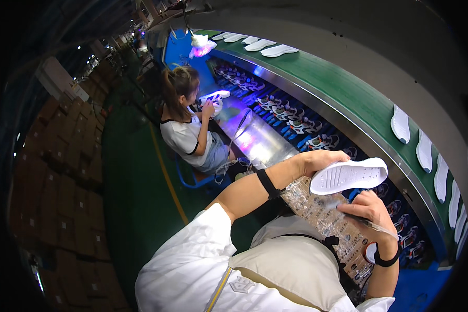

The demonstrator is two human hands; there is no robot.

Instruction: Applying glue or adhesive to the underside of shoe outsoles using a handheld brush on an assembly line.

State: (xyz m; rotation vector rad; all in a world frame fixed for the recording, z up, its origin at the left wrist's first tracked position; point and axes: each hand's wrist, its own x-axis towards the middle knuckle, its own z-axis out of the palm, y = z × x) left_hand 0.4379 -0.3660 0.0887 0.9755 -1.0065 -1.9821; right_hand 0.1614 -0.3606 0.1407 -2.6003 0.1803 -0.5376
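Note:
My left hand [325, 160] grips a white shoe sole [348, 177] by its edge and holds it up over the bench. The hollow inner side of the sole faces me, with ribs at one end and small holes at the other. Below the sole, my right hand [368, 209] is closed around a thin brush [372, 224]. Its pale tip, blurred, points toward the sole's lower edge and looks apart from it. Beside my right wrist is a round white-rimmed container [371, 253], partly hidden by the wrist.
The stained bench top [317, 208] lies in front of me. Beyond it, shoe uppers [291, 114] fill a lower rack, and white soles [424, 151] lie on a green conveyor belt [343, 78]. A co-worker [192, 119] sits to the left, holding a shoe. Stacked cartons [62, 208] stand far left.

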